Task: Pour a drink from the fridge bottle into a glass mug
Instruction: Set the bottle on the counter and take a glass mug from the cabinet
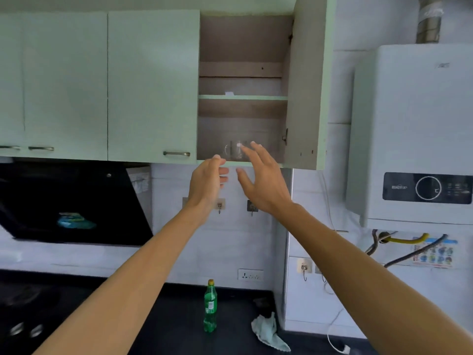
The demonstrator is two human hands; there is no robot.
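Both grips empty: left hand (208, 180) loose, right hand (261, 176) spread; clear glass mug (236, 151) upright, handle (226, 151) leftward.

One bottle (210, 307) — perhaps one mug (234, 151)

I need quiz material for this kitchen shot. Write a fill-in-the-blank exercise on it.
1. The mug stands in a cabinet whose door is ___.
2. The bottle on the counter is ___ in colour.
3. The cloth lies to the bottle's ___.
4. The left hand and right hand hold ___.
Missing words: open; green; right; nothing.
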